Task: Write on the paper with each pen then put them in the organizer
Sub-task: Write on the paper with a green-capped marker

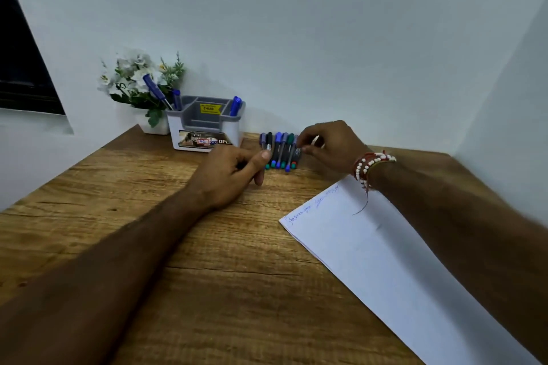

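Observation:
A row of several pens (280, 149) with blue, black and green caps lies on the wooden desk (178, 246), just right of the grey-and-white organizer (204, 127). Three blue pens stand in the organizer: two in its left slot (169, 96) and one in its right slot (235, 105). My right hand (332, 145) reaches over the right end of the row, and its fingertips pinch the rightmost pen (296, 148). My left hand (231, 175) rests on the desk with loosely curled fingers, its thumb tip at the row's left end. The white paper (385, 252) lies at the right with some blue writing along its top edge.
A white pot of artificial flowers (139, 83) stands behind the organizer in the corner by the wall. A dark window (20, 68) is at the far left. Walls close off the desk at the back and the right.

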